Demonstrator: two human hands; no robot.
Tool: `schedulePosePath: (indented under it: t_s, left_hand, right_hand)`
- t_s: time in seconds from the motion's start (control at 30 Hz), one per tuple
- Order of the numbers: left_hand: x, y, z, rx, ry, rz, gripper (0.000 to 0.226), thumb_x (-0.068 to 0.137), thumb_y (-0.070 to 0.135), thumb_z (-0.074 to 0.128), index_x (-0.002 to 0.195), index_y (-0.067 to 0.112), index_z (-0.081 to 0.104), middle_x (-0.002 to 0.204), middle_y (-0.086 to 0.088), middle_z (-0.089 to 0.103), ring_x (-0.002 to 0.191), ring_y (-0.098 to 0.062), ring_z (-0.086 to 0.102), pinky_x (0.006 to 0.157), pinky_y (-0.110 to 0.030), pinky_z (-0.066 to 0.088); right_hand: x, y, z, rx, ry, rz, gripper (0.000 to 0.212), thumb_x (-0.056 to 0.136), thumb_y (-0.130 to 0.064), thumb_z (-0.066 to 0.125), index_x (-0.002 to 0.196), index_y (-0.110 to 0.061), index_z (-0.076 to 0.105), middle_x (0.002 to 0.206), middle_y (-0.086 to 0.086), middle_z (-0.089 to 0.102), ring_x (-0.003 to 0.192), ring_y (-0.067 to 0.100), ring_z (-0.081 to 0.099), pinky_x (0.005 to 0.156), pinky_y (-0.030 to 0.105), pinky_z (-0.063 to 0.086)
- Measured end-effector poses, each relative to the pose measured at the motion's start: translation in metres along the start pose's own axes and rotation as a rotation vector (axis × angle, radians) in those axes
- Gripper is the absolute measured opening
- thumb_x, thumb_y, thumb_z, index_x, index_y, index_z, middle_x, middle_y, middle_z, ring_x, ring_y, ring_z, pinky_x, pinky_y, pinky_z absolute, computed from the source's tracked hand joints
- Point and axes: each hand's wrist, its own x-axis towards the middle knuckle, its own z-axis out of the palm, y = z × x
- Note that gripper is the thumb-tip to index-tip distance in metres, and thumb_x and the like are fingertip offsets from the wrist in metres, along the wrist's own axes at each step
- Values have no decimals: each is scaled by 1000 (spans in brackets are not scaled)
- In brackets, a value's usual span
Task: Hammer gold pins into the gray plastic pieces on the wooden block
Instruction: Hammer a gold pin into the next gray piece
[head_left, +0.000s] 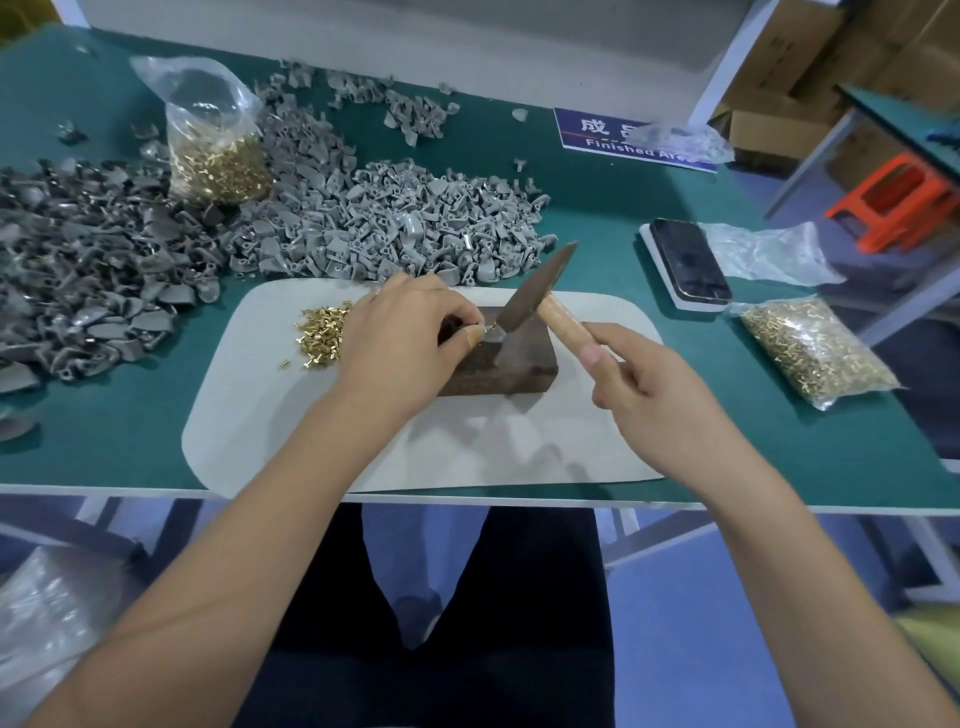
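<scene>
Left hand: the left hand (405, 332) pinched a gray piece (491, 332) on the block (498, 358), probably to steady the pin; the pin itself was too small to tell.
Right hand: the right hand (639, 384) was wrapped round the hammer (540, 291) handle, head down on the piece.
Loose pins: a pile (319, 332) lay at nine o'clock of the block, handy for the left hand.
Gray pieces: heaped (384, 228) at twelve o'clock.
Pin bags: one (221, 140) at eleven o'clock, one (813, 345) at three.
Writing: a blue sign (597, 136) at one o'clock read "Finished Are…", partly covered.
</scene>
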Motion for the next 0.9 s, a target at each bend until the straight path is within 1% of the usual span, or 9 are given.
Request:
schedulePosePath:
  t_s: [0.13,0.2,0.3,0.4,0.47,0.63,0.7,0.8,0.9]
  left_hand:
    - [-2,2,2,-9,14,-30,8,93,42,68,98,39,74,100,15,64,100,-18,53,76,-37,46]
    - [-1,2,2,3,17,-31,9,93,44,68,97,39,74,100,15,64,100,-17,53,75,-36,44]
    - [-1,0,2,-1,19,-26,8,93,44,68,95,39,74,97,17,62,99,-17,53,74,-35,43]
    - [-1,-1,3,-8,26,-37,7,92,43,70,95,39,75,93,19,58,97,-17,52,71,-35,41]
    - [-2,-1,4,-15,34,-46,7,92,42,71,95,38,75,93,19,59,97,-16,52,70,-34,39]
    - [-1,0,5,-18,41,-45,10,92,45,70,94,38,76,96,17,64,97,-16,52,70,-34,39]
    - [-1,-1,4,-29,35,-48,12,91,47,70,94,38,77,95,16,65,97,-16,53,71,-35,43]
    - [1,-5,3,-44,37,-67,12,89,50,71,93,41,77,93,17,66,96,-15,54,71,-36,47]
    - [1,-5,4,-44,47,-58,11,89,49,71,93,40,76,95,17,67,98,-15,55,72,-36,47]
  right_hand:
    - [2,-4,0,43,56,-55,24,108,-36,44,110,-49,64,67,2,52,64,20,52,52,18,35]
    - [0,-7,-3,40,153,-109,22,107,-37,43,110,-37,65,73,6,51,68,25,52,54,19,34]
    - [-3,-9,5,-3,257,-136,24,105,-45,38,107,-37,61,71,-1,50,62,18,46,54,19,34]
    - [-6,-5,20,-66,167,-77,26,106,-42,41,123,-42,62,66,-12,51,62,13,46,62,34,46]
    - [-8,-2,17,-132,134,-60,25,107,-43,41,122,-43,61,67,-12,53,63,15,47,63,41,49]
    - [-7,-15,2,-19,370,-138,26,107,-46,37,119,-45,59,70,-16,51,65,14,50,55,28,39]
    - [-11,-16,14,4,333,-112,25,107,-44,39,122,-45,59,72,-19,53,66,13,50,60,29,44]
    - [-15,-8,25,-155,172,-33,21,107,-42,40,118,-44,58,69,-17,54,66,17,48,62,37,47]
    - [-13,-8,15,-144,255,-52,20,107,-45,39,116,-47,57,68,-14,52,61,16,45,53,33,39]
